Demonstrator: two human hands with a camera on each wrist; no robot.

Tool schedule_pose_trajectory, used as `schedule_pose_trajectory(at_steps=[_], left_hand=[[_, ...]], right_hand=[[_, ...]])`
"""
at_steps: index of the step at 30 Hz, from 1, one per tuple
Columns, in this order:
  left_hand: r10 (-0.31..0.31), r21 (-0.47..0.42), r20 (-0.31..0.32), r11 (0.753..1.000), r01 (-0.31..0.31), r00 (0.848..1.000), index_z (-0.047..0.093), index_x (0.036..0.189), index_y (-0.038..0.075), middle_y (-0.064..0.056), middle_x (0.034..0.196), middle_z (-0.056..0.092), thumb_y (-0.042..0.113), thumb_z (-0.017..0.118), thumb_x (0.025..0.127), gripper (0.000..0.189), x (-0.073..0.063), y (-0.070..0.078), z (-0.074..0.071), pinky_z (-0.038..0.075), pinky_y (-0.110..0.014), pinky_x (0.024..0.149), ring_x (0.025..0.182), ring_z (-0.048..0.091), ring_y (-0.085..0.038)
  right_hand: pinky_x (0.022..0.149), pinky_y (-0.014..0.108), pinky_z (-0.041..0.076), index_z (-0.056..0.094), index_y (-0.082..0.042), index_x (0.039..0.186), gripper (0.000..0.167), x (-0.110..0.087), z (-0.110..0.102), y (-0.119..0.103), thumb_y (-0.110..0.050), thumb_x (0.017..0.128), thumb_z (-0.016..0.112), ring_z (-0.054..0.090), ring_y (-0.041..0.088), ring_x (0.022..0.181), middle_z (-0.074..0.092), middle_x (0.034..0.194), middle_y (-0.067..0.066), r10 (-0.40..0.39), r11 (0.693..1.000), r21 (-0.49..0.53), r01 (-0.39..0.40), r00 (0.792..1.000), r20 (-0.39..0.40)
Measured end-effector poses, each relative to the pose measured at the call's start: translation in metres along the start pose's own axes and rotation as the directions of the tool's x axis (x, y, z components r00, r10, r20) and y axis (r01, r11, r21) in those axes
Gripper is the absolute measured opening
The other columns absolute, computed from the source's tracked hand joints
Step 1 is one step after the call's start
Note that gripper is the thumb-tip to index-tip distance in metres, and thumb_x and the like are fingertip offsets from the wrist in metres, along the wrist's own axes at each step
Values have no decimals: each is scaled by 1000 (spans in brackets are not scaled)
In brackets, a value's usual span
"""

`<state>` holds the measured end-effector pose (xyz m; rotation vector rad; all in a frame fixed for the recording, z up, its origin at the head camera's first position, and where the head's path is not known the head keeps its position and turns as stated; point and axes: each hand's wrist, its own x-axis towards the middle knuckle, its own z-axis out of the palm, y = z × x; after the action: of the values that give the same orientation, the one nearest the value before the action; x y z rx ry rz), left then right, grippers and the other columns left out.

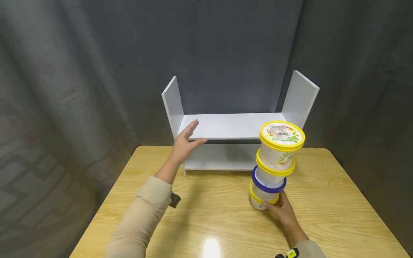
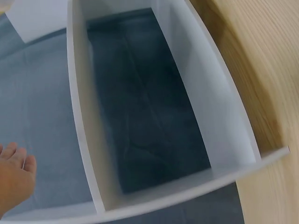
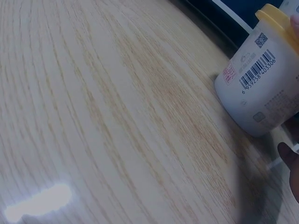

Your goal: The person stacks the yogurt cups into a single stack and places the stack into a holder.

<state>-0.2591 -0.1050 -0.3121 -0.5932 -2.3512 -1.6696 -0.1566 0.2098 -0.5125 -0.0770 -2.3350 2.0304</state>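
Four-high is avoided here: several white tubs stand stacked on the table at the right in the head view. The top tub (image 1: 282,135) has a yellow lid with a flower print. Beneath it are another yellow-lidded tub (image 1: 270,176), a blue-lidded tub (image 1: 266,194) and the lowest, yellow-lidded tub (image 1: 257,204). My right hand (image 1: 285,211) grips the lowest tub near its lid, thumb in front; the barcode on this tub (image 3: 261,79) shows in the right wrist view. My left hand (image 1: 183,146), fingers extended and empty, hovers before the shelf's left side.
A white two-level shelf (image 1: 232,125) with upright side panels stands at the back of the wooden table (image 1: 206,208). The stack overlaps its right part in the head view. Grey curtains (image 1: 226,53) hang behind and at both sides.
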Motion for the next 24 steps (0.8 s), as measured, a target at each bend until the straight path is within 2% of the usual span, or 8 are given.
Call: schedule_pose_trajectory(at_steps=[5,9,15,19,24], left_hand=[[-36,18,-55,999,37,998,34,133,13,3,134,35,27,67,75,68,-1,-8,-13,25,-28,99,122,29,-14],[-79,10,-128,997,81,989,36,132,15,4,133,36,27,68,74,67,-3,-10,-21,26,-29,99,122,30,-17],[-58,-24,-204,998,54,977,37,131,7,-2,134,36,19,67,75,64,-4,-14,-30,23,-24,100,122,29,-13],[-76,-64,-268,996,62,960,40,129,7,-4,132,38,16,66,76,60,-5,-16,-36,25,-23,99,121,31,-13],[-81,-119,-346,992,42,935,42,126,5,-7,130,40,12,65,77,55,-4,-16,-42,28,-23,97,119,35,-13]], right_hand=[[99,46,22,8,-11,138,85,-1,0,0,-8,75,65,25,34,119,24,133,20,-37,999,13,37,999,-7],[97,45,25,13,-12,138,84,-1,1,4,-9,74,67,25,39,118,26,131,24,-81,997,8,82,996,-30],[96,50,24,13,-15,138,85,-2,1,7,-13,73,68,28,34,116,28,129,22,-92,996,-8,92,995,-23],[95,50,25,15,-15,137,84,-2,2,6,-10,73,68,32,30,112,31,128,20,-73,997,-27,72,997,-36],[97,51,20,17,-10,135,83,-1,4,3,-3,70,69,30,24,112,31,128,18,-74,996,39,76,996,-41]])
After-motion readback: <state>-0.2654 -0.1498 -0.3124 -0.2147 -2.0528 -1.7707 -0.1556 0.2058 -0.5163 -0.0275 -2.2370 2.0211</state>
